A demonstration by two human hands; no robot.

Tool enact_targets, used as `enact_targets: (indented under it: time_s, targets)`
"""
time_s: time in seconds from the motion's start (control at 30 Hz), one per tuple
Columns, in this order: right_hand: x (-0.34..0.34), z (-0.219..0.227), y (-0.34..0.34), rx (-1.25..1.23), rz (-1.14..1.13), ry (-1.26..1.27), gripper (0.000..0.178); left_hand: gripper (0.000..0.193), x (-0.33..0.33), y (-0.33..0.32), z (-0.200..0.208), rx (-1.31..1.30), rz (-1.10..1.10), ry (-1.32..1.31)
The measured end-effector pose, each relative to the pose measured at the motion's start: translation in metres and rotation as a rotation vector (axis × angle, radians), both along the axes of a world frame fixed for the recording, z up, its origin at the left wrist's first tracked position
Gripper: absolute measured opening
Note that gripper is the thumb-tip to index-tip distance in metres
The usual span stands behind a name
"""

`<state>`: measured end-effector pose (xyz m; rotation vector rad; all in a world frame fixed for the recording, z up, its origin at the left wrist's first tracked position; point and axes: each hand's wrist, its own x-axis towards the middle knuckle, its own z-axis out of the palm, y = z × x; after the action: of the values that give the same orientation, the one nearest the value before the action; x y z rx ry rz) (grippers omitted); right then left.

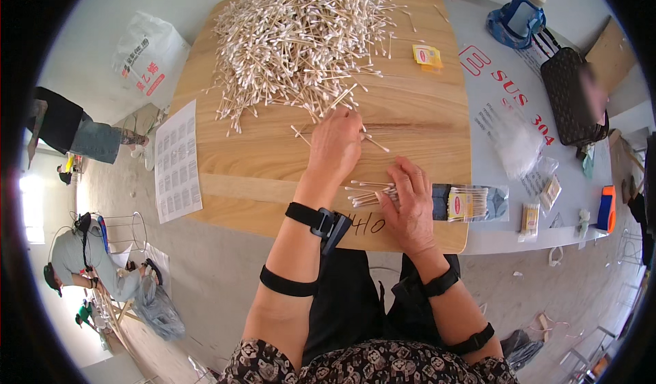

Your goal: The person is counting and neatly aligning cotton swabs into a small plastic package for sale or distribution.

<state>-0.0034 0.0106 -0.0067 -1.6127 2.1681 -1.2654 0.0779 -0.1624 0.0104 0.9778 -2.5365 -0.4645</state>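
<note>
A big heap of cotton swabs (301, 35) with wooden sticks covers the far part of the wooden board. At its near edge, my left hand (335, 141) is closed, with swabs showing at its fingertips; the exact grip is hidden. One loose swab (378, 143) lies just right of that hand. Nearer to me, my right hand (412, 210) is closed over a small bunch of swabs (369, 194), whose tips point left. Touching distance from its right side is a clear pack of swabs (478, 204) with a yellow and red card.
A printed sheet (179, 162) hangs over the board's left edge. Yellow cards (427, 56) lie right of the heap. On the grey table are a plastic bag (516, 145), small swab packs (529, 221), an orange and blue tool (606, 210) and a dark bag (570, 93). Other people work at left.
</note>
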Motion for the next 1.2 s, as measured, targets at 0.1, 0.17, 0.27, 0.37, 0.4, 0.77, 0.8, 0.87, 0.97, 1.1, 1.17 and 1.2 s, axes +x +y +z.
enact_targets:
  time_s: [0.1, 0.17, 0.27, 0.37, 0.4, 0.77, 0.8, 0.87, 0.97, 1.1, 1.17, 1.2]
  targets:
    - [0.001, -0.001, 0.001, 0.005, -0.003, -0.002, 0.045, 0.008, 0.000, 0.016, -0.007, 0.066, -0.023, 0.031]
    - [0.000, -0.001, 0.001, 0.015, -0.006, -0.005, 0.045, 0.007, 0.000, 0.030, -0.006, 0.063, -0.024, 0.021]
    - [-0.001, -0.001, 0.001, 0.003, -0.008, -0.026, 0.045, 0.007, 0.003, 0.044, -0.001, 0.069, -0.029, 0.035]
    - [0.001, -0.001, 0.000, -0.033, -0.051, -0.058, 0.046, 0.007, 0.011, 0.049, 0.001, 0.062, -0.094, 0.031]
    - [0.001, -0.003, -0.001, -0.004, -0.038, -0.006, 0.046, 0.007, 0.013, 0.049, 0.001, 0.046, -0.154, 0.005]
    - [0.001, 0.001, -0.001, 0.025, 0.002, 0.021, 0.040, 0.021, -0.027, 0.005, 0.011, 0.142, 0.313, -0.144]
    - [0.001, 0.001, -0.001, 0.019, 0.001, 0.023, 0.039, 0.021, -0.029, 0.005, 0.011, 0.147, 0.289, -0.192]
    - [0.003, 0.002, -0.002, 0.010, 0.004, 0.019, 0.038, 0.019, -0.027, 0.009, 0.009, 0.153, 0.230, -0.239]
    - [0.000, 0.002, -0.001, 0.014, -0.001, 0.025, 0.039, 0.012, -0.014, 0.017, 0.012, 0.196, 0.177, -0.244]
    - [-0.002, 0.001, -0.001, 0.018, -0.005, 0.026, 0.040, 0.014, 0.031, 0.001, 0.014, 0.031, 0.380, -0.097]
    - [0.002, 0.004, -0.001, 0.014, 0.006, 0.014, 0.040, 0.011, 0.061, -0.013, 0.000, -0.097, 0.444, -0.019]
    - [0.002, 0.003, -0.001, 0.019, 0.007, 0.019, 0.040, 0.011, 0.069, -0.017, -0.005, -0.007, 0.461, -0.060]
